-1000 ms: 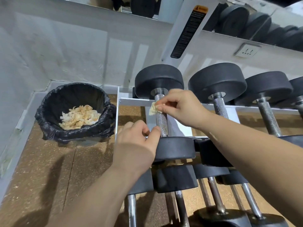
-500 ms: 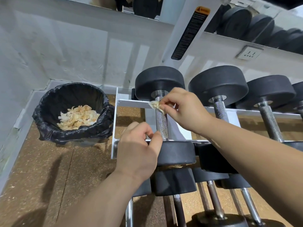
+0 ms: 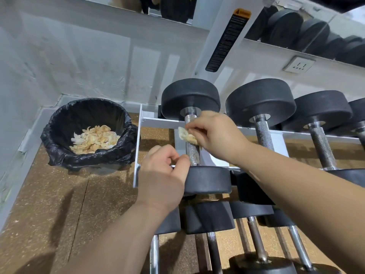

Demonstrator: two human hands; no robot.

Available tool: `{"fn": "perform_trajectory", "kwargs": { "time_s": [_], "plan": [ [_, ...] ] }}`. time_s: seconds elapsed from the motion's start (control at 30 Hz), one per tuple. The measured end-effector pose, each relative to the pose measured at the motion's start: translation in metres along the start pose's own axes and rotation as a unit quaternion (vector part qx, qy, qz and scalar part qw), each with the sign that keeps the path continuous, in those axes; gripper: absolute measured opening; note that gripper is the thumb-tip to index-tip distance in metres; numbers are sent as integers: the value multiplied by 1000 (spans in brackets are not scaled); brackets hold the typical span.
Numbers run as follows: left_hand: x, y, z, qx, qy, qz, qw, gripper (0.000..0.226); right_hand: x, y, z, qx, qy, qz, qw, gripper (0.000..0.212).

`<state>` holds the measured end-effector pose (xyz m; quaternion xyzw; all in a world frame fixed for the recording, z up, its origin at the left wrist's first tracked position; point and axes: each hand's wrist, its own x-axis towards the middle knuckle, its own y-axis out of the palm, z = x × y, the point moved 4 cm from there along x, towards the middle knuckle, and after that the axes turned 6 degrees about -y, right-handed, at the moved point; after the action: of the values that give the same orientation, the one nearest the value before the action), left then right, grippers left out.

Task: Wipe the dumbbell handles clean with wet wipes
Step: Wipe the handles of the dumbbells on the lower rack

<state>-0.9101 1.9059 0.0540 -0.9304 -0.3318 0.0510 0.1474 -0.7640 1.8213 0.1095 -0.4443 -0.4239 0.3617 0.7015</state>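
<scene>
- A long black sticker [image 3: 227,39] runs up the white rack upright [image 3: 206,76]. It is the only printed label in view.
- Its orange header [image 3: 242,12] carries a black warning triangle with a short word beside it, too blurred to read.
- Below the header, many lines of small pale print fill the black field. They are too small and too tilted for any word or number to be made out.

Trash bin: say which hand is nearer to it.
Left. The left hand is just right of the trash bin; the right hand is farther right, pinching the wipe.
</scene>
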Motion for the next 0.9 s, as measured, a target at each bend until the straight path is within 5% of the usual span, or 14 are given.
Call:
{"fn": "perform_trajectory", "kwargs": {
  "time_s": [0.37,0.53,0.7,0.9],
  "plan": [
    [0,1,2,0,0,-8,1000,32,-19,-6,-1,144,6,129,981,25],
    [-1,1,2,-1,-2,-15,1000,33,-4,-2,0,69,-20,44,996,4],
    [0,1,3,-13,-2,-13,1000,32,11,-3,-9,-14,41,-59,997,13],
    [1,2,6,-28,-9,-9,1000,34,-18,-6,-4,101,-23,136,985,36]
  ]
}}
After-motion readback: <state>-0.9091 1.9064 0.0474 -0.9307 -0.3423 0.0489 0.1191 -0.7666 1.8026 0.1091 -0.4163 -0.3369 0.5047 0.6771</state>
